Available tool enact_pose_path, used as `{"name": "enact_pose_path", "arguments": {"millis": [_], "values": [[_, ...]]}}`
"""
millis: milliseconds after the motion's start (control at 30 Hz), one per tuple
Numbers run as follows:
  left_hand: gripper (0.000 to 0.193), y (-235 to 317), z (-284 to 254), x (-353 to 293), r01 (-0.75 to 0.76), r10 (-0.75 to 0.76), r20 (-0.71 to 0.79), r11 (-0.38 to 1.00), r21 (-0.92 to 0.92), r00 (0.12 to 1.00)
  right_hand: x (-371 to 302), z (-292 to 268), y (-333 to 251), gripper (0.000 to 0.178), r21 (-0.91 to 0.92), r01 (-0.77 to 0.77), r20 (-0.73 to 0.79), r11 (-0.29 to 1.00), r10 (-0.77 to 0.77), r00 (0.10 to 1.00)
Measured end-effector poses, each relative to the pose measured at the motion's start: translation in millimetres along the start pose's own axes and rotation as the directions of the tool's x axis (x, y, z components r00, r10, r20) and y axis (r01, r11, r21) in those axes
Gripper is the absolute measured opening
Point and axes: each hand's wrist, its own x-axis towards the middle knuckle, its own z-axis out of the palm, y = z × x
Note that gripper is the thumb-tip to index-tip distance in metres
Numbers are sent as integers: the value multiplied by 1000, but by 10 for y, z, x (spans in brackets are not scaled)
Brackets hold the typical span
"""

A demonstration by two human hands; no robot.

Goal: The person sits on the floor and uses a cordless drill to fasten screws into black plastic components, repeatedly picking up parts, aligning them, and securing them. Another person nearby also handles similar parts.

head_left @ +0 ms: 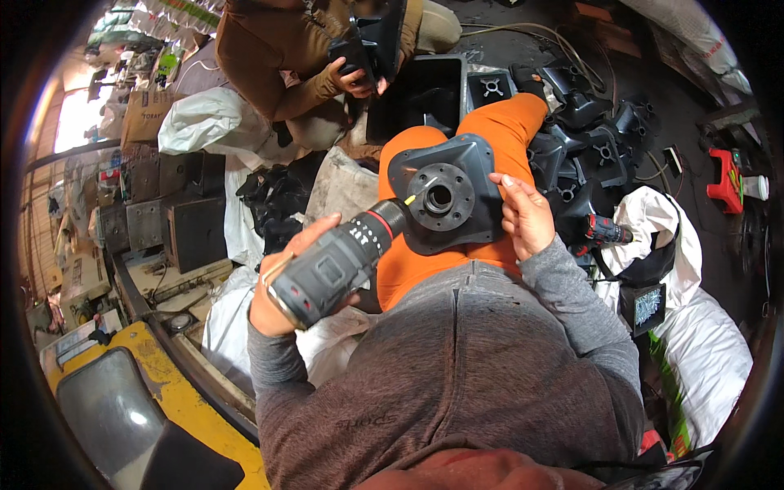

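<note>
Across my orange-trousered lap rests a black moulded housing (472, 159) with a broad four-cornered flange. A round dark disc (449, 219) with a central bore and several small holes sits on its middle. My left hand (272, 309) is wrapped round a grey and black cordless drill (327, 269) with a red ring. The drill's nose points at the disc's left edge, where a small yellowish tip shows. Beside the housing's right edge, my right hand (529, 219) is closed in a pinch; whatever lies between its fingertips is too small to make out.
Ahead on the left, another person (278, 61) holds a black part. A black crate (376, 126) stands between us. Similar housings (604, 151) lie heaped at the right, near a second drill (608, 230), a white sack (706, 347) and a red stool (722, 184). A yellow machine (139, 336) flanks my left.
</note>
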Motion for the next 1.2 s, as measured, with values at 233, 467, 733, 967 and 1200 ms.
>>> {"name": "enact_pose_path", "arguments": {"millis": [233,467,733,967,1200], "values": [[82,45,-159,357,56,-68,167,996,76,984,502,113,216,35,-524,227,111,821,-199,974],[75,118,-256,657,122,-143,286,988,91,947,570,212,140,32,-567,297,231,768,-198,952],[75,232,-558,962,107,-115,390,993,44,914,525,484,-247,34,-589,548,414,595,-360,836],[74,162,-477,940,199,-210,347,978,68,914,712,462,-159,36,-625,502,424,597,-280,861],[65,184,-498,904,304,-322,350,947,107,880,768,467,-122,40,-613,445,417,652,-212,884]]}}
